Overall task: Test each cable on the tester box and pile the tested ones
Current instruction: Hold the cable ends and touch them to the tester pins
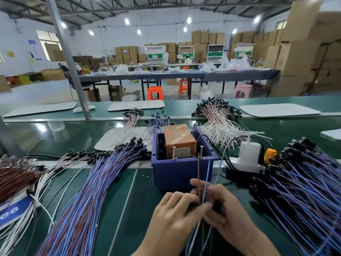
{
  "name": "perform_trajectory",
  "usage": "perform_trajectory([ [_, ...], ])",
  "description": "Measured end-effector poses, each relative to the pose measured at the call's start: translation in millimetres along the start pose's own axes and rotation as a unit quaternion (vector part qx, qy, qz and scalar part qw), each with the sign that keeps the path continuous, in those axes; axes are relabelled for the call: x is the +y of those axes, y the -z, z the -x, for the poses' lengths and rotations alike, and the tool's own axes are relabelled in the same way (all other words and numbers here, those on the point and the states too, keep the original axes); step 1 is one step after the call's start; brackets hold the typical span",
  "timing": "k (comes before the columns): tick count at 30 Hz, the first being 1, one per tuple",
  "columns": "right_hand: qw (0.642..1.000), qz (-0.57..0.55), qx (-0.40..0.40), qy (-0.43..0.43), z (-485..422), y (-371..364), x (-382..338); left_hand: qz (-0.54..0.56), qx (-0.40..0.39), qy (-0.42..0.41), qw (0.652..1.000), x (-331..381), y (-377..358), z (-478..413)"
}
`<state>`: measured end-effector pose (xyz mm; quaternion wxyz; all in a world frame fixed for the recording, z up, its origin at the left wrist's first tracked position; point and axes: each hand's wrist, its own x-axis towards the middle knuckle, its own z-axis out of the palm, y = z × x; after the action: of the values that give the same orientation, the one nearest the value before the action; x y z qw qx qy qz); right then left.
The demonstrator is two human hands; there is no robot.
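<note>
Low on the desk (140,193), my left grip (177,211) and right grip (228,213) pinch a thin cable (207,174) before the tester box (179,143); light, floppy, probably best held near its tips.

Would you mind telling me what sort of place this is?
Probably a factory workshop for cable assembly: heaps of blue and brown cables lie on a green bench, a tester box stands in a blue bin, and stacked cardboard cartons fill the hall behind.
</note>
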<state>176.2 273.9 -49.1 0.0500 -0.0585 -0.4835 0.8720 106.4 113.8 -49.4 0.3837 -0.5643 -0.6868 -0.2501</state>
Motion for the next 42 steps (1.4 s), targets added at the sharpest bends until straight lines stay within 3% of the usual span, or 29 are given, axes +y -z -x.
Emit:
perform_trajectory([
  [5, 0.998, 0.055, 0.031, 0.025, 1, -3, 1, 0.002, -0.023, 0.023, 0.999, 0, 0, 1],
  [11, 0.994, 0.065, 0.076, 0.046, -1, -10, 4, 0.024, -0.106, 0.028, 0.994, -4, 5, 0],
  [14, 0.990, 0.051, 0.110, 0.069, -5, -11, 4, 0.102, -0.121, 0.106, 0.982, -9, 6, 5],
  [16, 0.987, 0.043, 0.131, 0.079, -6, -12, 5, 0.226, -0.080, 0.243, 0.940, -9, 8, 6],
  [19, 0.983, 0.039, 0.153, 0.091, -6, -14, 7, 0.368, 0.011, 0.454, 0.811, -7, 9, 3],
  [21, 0.982, 0.058, 0.155, 0.091, -5, -17, 6, 0.423, 0.014, 0.505, 0.752, -7, 9, 1],
  [22, 0.981, 0.076, 0.152, 0.090, -4, -19, 6, 0.441, -0.003, 0.507, 0.740, -6, 9, 0],
  [25, 0.981, 0.106, 0.123, 0.102, -1, -26, 8, 0.423, -0.059, 0.466, 0.775, -4, 5, 1],
  [30, 0.973, 0.160, 0.103, 0.131, 1, -30, 11, 0.364, -0.053, 0.443, 0.818, -2, 0, 3],
  [37, 0.922, 0.217, 0.234, 0.218, 0, -24, 8, 0.277, 0.072, 0.428, 0.857, -11, 3, 8],
  [42, 0.877, 0.249, 0.296, 0.284, 2, -24, 10, 0.247, 0.111, 0.452, 0.850, -21, 4, 9],
])
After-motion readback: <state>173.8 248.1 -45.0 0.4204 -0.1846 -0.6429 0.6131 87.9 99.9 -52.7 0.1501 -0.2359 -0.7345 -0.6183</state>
